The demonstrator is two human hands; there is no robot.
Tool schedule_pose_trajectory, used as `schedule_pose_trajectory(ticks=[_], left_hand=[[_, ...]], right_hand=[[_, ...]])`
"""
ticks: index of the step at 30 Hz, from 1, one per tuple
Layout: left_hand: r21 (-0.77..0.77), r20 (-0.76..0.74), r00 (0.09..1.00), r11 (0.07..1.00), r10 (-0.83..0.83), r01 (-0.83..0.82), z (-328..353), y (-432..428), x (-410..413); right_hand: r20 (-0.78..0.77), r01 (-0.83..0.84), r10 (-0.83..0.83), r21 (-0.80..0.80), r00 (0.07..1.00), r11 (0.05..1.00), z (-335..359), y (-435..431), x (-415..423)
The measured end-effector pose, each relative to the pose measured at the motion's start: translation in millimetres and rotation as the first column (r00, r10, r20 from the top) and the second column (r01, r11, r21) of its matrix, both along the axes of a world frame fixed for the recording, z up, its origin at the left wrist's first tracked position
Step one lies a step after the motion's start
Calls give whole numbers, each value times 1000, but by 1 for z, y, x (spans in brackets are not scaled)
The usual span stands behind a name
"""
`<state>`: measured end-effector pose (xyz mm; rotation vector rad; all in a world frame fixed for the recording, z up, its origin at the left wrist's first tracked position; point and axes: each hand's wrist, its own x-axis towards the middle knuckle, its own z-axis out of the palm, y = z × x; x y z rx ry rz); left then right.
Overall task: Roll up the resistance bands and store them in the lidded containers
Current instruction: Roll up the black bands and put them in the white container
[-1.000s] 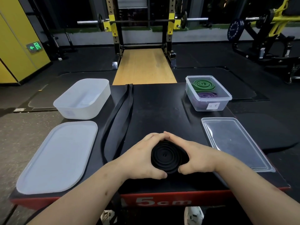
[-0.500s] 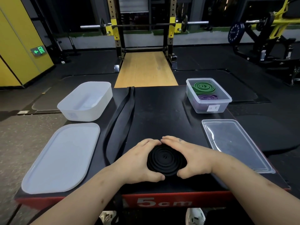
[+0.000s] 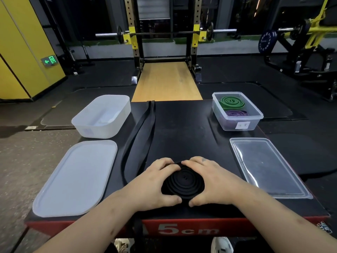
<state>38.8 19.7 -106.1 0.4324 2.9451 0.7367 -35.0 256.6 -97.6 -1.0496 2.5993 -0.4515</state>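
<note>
Both hands cupped the black band coil [image 3: 183, 183] on the black padded platform [image 3: 182, 128]. The left hand [image 3: 151, 181] curled round its left side and the right hand [image 3: 213, 181] round its right, so the fingers met at the coil's far edge and the two thumbs closed in at its near edge. The coil lay flat between the palms with its spiral face up. From just left of the left fingers, the unrolled length of the same band [image 3: 140, 139] ran away across the platform to its far edge. Farther left of those fingers lay a frosted white lid [image 3: 76, 178], and beyond it stood an open frosted white container [image 3: 98, 131]. To the right of the right fingers, apart from them, a clear lid [image 3: 268, 165] lay flat. Beyond that lid stood an open clear container [image 3: 255, 124] holding a rolled green band [image 3: 230, 102] at its far end and a rolled purple band [image 3: 236, 113] nearer. Below the thumbs, the platform's red front edge [image 3: 187, 230] read "5cm".
</note>
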Motion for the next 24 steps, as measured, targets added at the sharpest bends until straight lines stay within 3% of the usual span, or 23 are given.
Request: schedule_pose_trajectory(ticks=[7,21,24], left_hand=[[-1,-63,998,1000,-2,2,-4,-1,0],[-40,-19,1000,999,16,-16,-3,-5,0],[-94,-110,994,996,-8,-2,-1,-6,2]], right_hand=[[-35,-10,12,46,999,999,6,-3,5],[-20,-41,43,119,999,992,6,-3,0],[-54,-62,73,179,996,982,7,-4,-3]])
